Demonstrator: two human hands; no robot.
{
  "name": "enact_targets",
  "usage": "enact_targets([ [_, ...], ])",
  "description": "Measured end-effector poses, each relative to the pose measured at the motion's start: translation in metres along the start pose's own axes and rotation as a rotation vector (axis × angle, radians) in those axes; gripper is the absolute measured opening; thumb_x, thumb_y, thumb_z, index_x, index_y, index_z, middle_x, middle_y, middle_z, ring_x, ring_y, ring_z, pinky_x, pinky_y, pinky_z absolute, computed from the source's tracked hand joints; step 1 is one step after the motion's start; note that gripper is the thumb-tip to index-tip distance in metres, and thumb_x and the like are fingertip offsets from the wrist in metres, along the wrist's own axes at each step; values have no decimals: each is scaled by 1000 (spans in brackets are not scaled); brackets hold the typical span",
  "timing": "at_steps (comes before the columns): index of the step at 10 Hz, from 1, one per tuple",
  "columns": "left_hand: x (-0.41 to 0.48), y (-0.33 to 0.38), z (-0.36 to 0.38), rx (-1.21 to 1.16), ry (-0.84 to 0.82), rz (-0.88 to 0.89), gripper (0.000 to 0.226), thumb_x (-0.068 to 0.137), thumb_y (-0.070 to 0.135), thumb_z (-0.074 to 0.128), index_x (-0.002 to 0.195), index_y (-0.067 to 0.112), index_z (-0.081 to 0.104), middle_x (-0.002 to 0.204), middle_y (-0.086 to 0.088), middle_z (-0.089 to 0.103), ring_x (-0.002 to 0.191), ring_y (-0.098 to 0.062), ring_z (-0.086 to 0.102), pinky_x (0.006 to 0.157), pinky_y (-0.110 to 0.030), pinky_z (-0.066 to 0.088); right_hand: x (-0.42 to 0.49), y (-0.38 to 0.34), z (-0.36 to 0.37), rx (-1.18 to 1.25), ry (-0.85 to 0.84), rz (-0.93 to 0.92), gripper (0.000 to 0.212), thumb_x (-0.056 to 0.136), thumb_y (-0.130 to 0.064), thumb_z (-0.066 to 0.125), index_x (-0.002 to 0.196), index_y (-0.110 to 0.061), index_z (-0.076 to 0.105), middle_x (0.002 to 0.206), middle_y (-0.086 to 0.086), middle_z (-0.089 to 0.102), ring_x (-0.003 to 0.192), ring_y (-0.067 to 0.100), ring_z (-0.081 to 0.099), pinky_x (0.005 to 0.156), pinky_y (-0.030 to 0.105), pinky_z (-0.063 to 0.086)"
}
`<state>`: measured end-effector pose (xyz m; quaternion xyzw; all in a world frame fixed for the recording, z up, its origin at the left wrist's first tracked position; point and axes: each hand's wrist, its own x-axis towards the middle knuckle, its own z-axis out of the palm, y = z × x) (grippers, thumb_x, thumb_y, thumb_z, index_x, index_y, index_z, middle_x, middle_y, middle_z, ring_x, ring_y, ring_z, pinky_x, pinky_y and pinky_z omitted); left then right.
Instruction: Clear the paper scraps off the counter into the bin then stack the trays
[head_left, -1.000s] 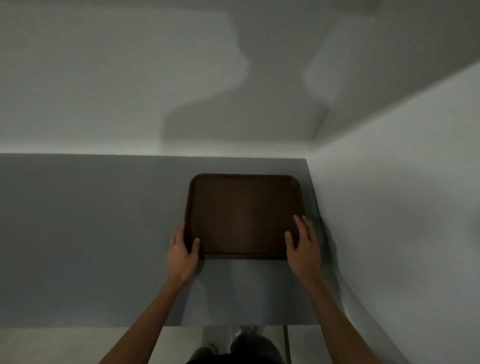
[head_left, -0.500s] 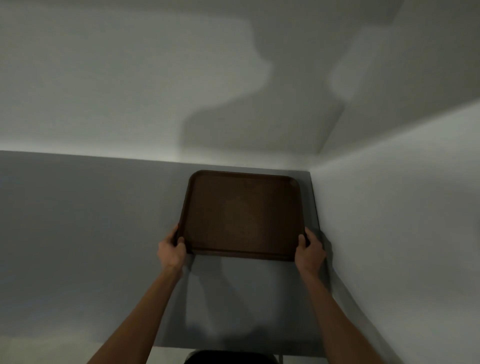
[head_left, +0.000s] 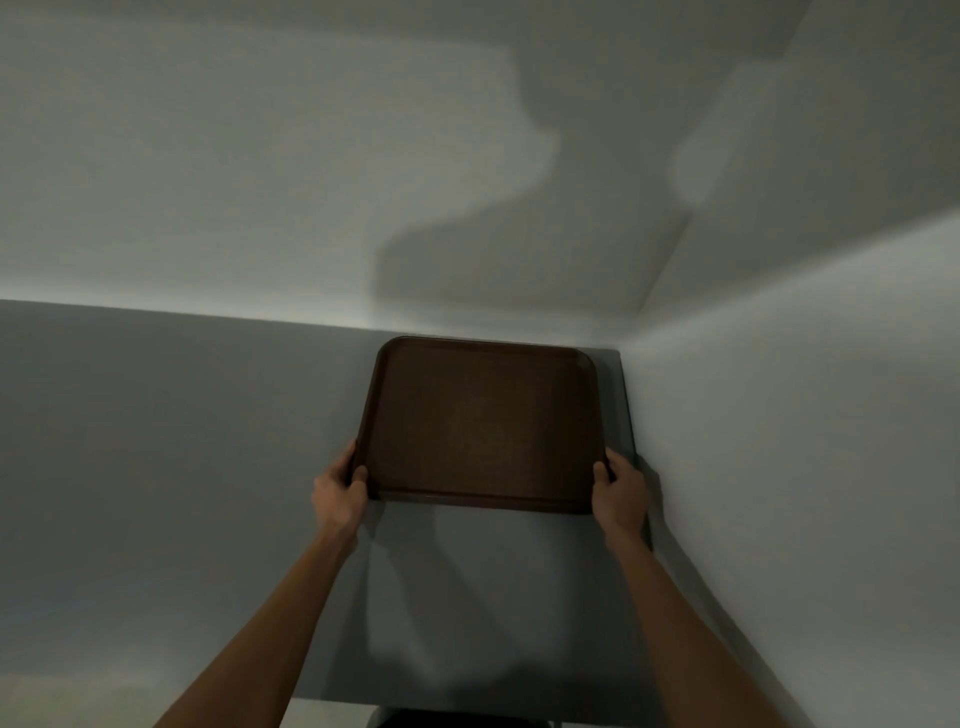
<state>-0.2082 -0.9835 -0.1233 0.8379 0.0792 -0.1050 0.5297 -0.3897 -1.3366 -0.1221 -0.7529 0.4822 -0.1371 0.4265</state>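
A dark brown tray (head_left: 483, 421) lies at the far right corner of the grey counter (head_left: 182, 441), its far edge close to the back wall. My left hand (head_left: 337, 493) grips the tray's near left corner, thumb on top of the rim. At the near right corner my right hand (head_left: 621, 491) grips the rim in the same way. I cannot tell whether more trays lie under this one. No paper scraps and no bin are in view.
A white wall (head_left: 779, 415) runs along the counter's right side, close to my right hand. Another white wall (head_left: 260, 182) stands behind the counter. The counter's near edge (head_left: 332, 699) shows at the bottom.
My hands went from resting flat at the tray's near corners to gripping its rim. The tray has moved away from me toward the back wall and corner.
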Motion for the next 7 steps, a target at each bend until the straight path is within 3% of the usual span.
enact_targets([
  [2, -3, 2, -4, 69, 5, 39, 52, 96, 6, 61, 145, 22, 59, 132, -8, 69, 123, -26, 65, 106, -39, 51, -4, -3, -3, -30, -17, -12, 38, 105, -13, 62, 142, -14, 66, 134, 14, 69, 122, 30, 66, 99, 32, 49],
  [3, -10, 13, -6, 194, 18, 75, 51, 99, 7, 58, 148, 20, 55, 130, -18, 69, 118, -36, 66, 99, -40, 51, -8, -10, -4, -57, -8, -2, 39, 106, -12, 60, 144, -11, 62, 137, 18, 67, 125, 34, 64, 103, 37, 50],
  [5, -9, 18, -11, 463, -154, 173, 53, 108, 15, 45, 159, 10, 34, 143, -26, 57, 126, -50, 55, 106, -49, 44, -27, -32, -2, -152, 32, 5, 38, 110, -10, 46, 146, -5, 57, 133, 22, 68, 120, 39, 64, 98, 37, 50],
  [6, -9, 17, -22, 541, -229, 205, 58, 111, 26, 37, 162, 4, 20, 162, -23, 34, 148, -42, 35, 122, -46, 30, -34, -34, -1, -264, 3, -11, 44, 111, -21, 40, 153, -7, 46, 142, 24, 60, 128, 41, 58, 105, 45, 48],
  [7, -20, 30, -39, 568, -203, 271, 64, 112, 33, 31, 163, 2, 8, 171, -19, 8, 159, -34, 1, 129, -42, 6, -46, -34, 2, -420, 70, -60, 64, 111, -36, 36, 164, -3, 20, 166, 23, 32, 153, 41, 32, 124, 52, 31],
])
